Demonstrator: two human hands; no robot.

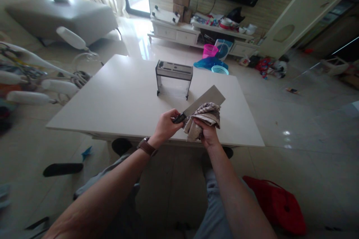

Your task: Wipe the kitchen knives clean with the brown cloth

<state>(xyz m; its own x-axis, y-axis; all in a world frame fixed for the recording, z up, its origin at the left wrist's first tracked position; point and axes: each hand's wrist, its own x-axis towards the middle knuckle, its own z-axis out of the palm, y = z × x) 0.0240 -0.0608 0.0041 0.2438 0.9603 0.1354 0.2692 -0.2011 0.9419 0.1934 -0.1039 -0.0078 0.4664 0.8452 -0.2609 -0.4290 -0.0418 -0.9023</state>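
Note:
A cleaver (pixel 206 99) with a broad grey blade and a dark handle is held above the near part of the white table. The fingers of my left hand (pixel 167 125) are closed round its handle, and the blade points up and to the right. Bunched in my right hand (pixel 207 132) is a brown and beige cloth (pixel 206 114), which lies against the lower edge of the blade and hides part of it. Behind the cleaver, a knife block (pixel 174 71) with a slotted grey top and clear sides stands upright on the table.
The white table (pixel 123 93) spans the middle. Past its far edge are a blue basket (pixel 220 70), a pink basket (pixel 209 50) and a low white cabinet (pixel 175 34). White padded equipment (pixel 71 38) stands at the left. A red bag (pixel 277 205) lies at the lower right.

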